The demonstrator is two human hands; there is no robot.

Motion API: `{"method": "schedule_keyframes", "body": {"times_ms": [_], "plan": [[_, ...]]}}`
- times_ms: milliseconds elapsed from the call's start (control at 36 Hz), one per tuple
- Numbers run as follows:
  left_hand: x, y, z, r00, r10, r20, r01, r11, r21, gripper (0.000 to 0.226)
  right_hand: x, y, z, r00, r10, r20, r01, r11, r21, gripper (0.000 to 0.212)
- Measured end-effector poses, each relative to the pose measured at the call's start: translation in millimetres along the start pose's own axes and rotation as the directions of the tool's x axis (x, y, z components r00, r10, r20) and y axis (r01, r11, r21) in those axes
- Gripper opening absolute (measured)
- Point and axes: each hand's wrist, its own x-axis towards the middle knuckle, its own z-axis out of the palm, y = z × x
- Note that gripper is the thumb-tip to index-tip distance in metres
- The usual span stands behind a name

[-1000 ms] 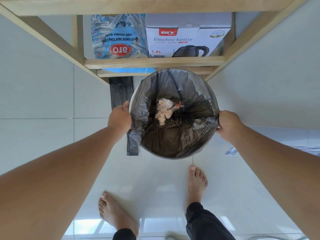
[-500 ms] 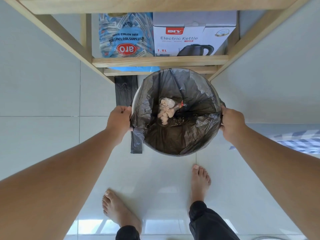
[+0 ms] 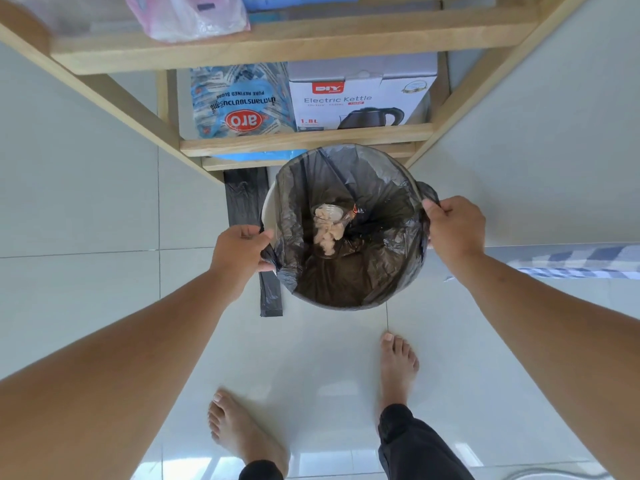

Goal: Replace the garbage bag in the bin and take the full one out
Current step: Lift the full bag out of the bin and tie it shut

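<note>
Pale glossy floor tiles (image 3: 86, 188) fill my view, with a wooden shelf unit (image 3: 304, 138) standing at the top of the frame. More of that unit shows than half a second ago: an upper shelf has come into sight, carrying a pink-and-clear plastic packet (image 3: 187, 15). On the lower shelf, as before, a blue sugar bag (image 3: 242, 102) sits just beside a white electric kettle box (image 3: 360, 95).

Below the shelf stands the round bin (image 3: 268, 209), lined with the black garbage bag (image 3: 367, 271). On the left, the bag's edge has now come off the rim, baring a strip of white bin wall that was covered earlier.

My left hand (image 3: 239, 249) has changed from resting against the bin's side to pinching a gathered fold of the bag between curled fingers. My right hand (image 3: 455, 228) has risen and likewise grips a bunched piece of the bag's rim, fingers clenched around it.

Inside the bag lies a clear cup of beige scraps (image 3: 329, 225), unmoved. A folded black bag strip (image 3: 247, 206) lies flat on the floor, left of the bin. Two bare feet (image 3: 398, 365) stand near the bottom.
</note>
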Motion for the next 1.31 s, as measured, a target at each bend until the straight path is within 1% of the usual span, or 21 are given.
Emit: {"method": "schedule_keyframes", "body": {"times_ms": [83, 167, 250, 306, 361, 417, 444, 528, 611, 694, 750, 778, 833, 889, 917, 972, 1028, 1111, 1194, 1250, 1306], "plan": [[-1, 2, 0, 0.997, -0.075, 0.028, 0.076, 0.997, -0.029, 0.025, -5, -4, -5, 0.988, 0.005, 0.155, -0.022, 0.994, 0.105, 0.048], [-1, 2, 2, 0.989, -0.141, 0.052, 0.142, 0.990, -0.003, 0.011, -8, -12, -6, 0.953, 0.004, 0.302, -0.070, 0.976, 0.209, 0.045], [3, -3, 3, 0.968, -0.249, 0.037, 0.251, 0.966, -0.060, 0.021, -7, -16, -4, 0.916, 0.113, 0.386, -0.224, 0.940, 0.256, 0.044], [0, -5, 5, 0.954, -0.290, 0.075, 0.298, 0.945, -0.137, 0.021, -8, -21, -3, 0.876, 0.229, 0.424, -0.397, 0.841, 0.367, 0.036], [-7, -5, 8, 0.942, -0.307, 0.132, 0.332, 0.908, -0.255, 0.016, -12, -26, -5, 0.831, 0.297, 0.471, -0.529, 0.687, 0.499, 0.025], [-11, -7, 12, 0.937, -0.314, 0.153, 0.349, 0.868, -0.355, 0.016, -13, -26, -5, 0.818, 0.332, 0.469, -0.570, 0.571, 0.591, 0.025], [-12, -9, 12, 0.935, -0.320, 0.154, 0.355, 0.843, -0.404, 0.016, -15, -24, -5, 0.822, 0.345, 0.454, -0.568, 0.563, 0.601, 0.030], [-15, -12, 11, 0.920, -0.355, 0.166, 0.387, 0.757, -0.526, 0.015, -26, -19, -3, 0.839, 0.356, 0.412, -0.539, 0.646, 0.540, 0.029], [-21, -11, 12, 0.927, -0.343, 0.150, 0.366, 0.747, -0.555, 0.013, -32, -12, 1, 0.854, 0.404, 0.329, -0.506, 0.791, 0.343, 0.028], [-23, -10, 10, 0.944, -0.303, 0.133, 0.326, 0.786, -0.526, 0.013, -34, -11, -1, 0.966, 0.222, 0.136, -0.226, 0.974, 0.011, 0.021], [-23, -9, 7, 0.950, -0.295, 0.102, 0.308, 0.834, -0.458, 0.006, -37, -16, -5, 0.991, 0.081, 0.107, -0.069, 0.992, -0.103, 0.031], [-23, -8, 5, 0.951, -0.297, 0.084, 0.303, 0.847, -0.437, 0.007, -40, -21, -7, 0.992, 0.041, 0.117, -0.032, 0.997, -0.076, 0.032], [-22, -3, 1, 0.953, -0.299, 0.045, 0.289, 0.859, -0.423, 0.013, -39, -32, -11, 0.982, 0.093, 0.164, -0.124, 0.974, 0.191, 0.025], [-25, 7, -3, 0.960, -0.278, 0.025, 0.260, 0.859, -0.441, 0.015, -36, -42, -17, 0.951, 0.190, 0.245, -0.291, 0.822, 0.490, 0.017], [-25, 12, -6, 0.964, -0.264, 0.030, 0.248, 0.853, -0.459, 0.017, -32, -44, -20, 0.937, 0.215, 0.274, -0.339, 0.746, 0.573, 0.015], [-26, 23, -13, 0.972, -0.230, 0.051, 0.225, 0.848, -0.479, 0.022, -26, -52, -28, 0.921, 0.240, 0.307, -0.387, 0.647, 0.657, 0.013], [-28, 34, -23, 0.982, -0.172, 0.079, 0.189, 0.856, -0.482, 0.022, -22, -62, -39, 0.915, 0.232, 0.329, -0.400, 0.621, 0.674, 0.012], [-37, 52, -38, 0.989, -0.108, 0.102, 0.143, 0.878, -0.457, 0.017, -21, -74, -57, 0.905, 0.208, 0.372, -0.403, 0.703, 0.586, 0.020], [-50, 70, -55, 0.990, -0.085, 0.114, 0.125, 0.906, -0.405, 0.012, -29, -86, -79, 0.868, 0.223, 0.444, -0.373, 0.883, 0.285, 0.019], [-59, 80, -66, 0.975, -0.100, 0.198, 0.145, 0.963, -0.227, 0.029, -38, -92, -94, 0.837, 0.298, 0.460, -0.326, 0.945, -0.020, 0.022], [-69, 86, -73, 0.971, -0.094, 0.218, 0.074, 0.992, 0.098, 0.047, -46, -97, -105, 0.819, 0.340, 0.462, -0.303, 0.940, -0.155, 0.026]]}}
